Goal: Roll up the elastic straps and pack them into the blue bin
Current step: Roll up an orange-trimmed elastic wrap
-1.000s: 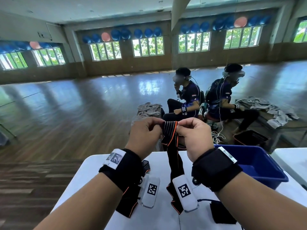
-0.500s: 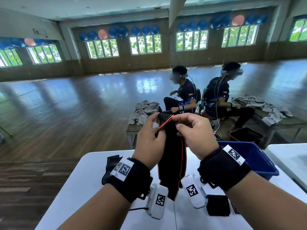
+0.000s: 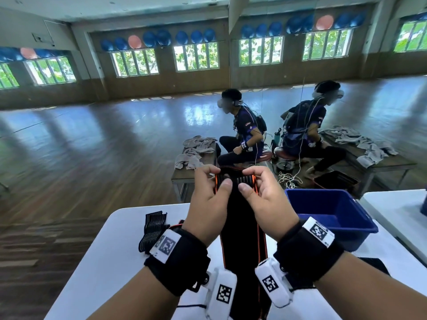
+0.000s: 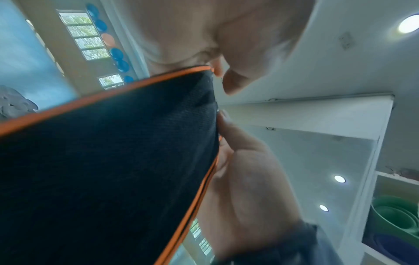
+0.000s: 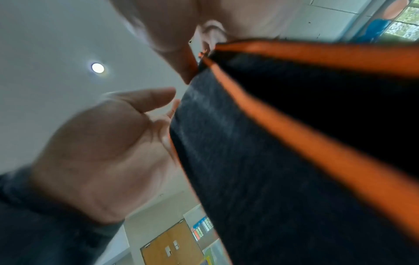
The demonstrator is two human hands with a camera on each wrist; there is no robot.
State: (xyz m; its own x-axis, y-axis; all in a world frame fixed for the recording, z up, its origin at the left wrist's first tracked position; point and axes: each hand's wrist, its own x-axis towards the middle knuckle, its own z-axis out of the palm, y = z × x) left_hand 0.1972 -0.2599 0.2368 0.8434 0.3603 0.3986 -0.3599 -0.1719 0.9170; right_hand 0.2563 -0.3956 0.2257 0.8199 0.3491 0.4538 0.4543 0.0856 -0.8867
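Black elastic strap (image 3: 242,239) with orange edging hangs from both hands, held up above the white worktop (image 3: 111,250). The left hand (image 3: 208,204) pinches the strap's top left corner, thumb in front and fingers (image 3: 205,172) curled behind; the right hand (image 3: 265,202) pinches the top right corner the same way. Between them the top edge looks turned over into a first small fold, so rolling seems only just begun; most of the strap's length trails loose down toward the near edge of the worktop. A second strap (image 3: 152,229), black with fine stripes, lies unrolled on the worktop to the left, just beyond the left wrist. Another dark item at the near right edge is too hidden to identify. The blue bin (image 3: 360,211) sits on the far right of the worktop; the part of its inside that shows holds nothing. Judging from this, no strap is packed yet, and rolling and packing all remain.
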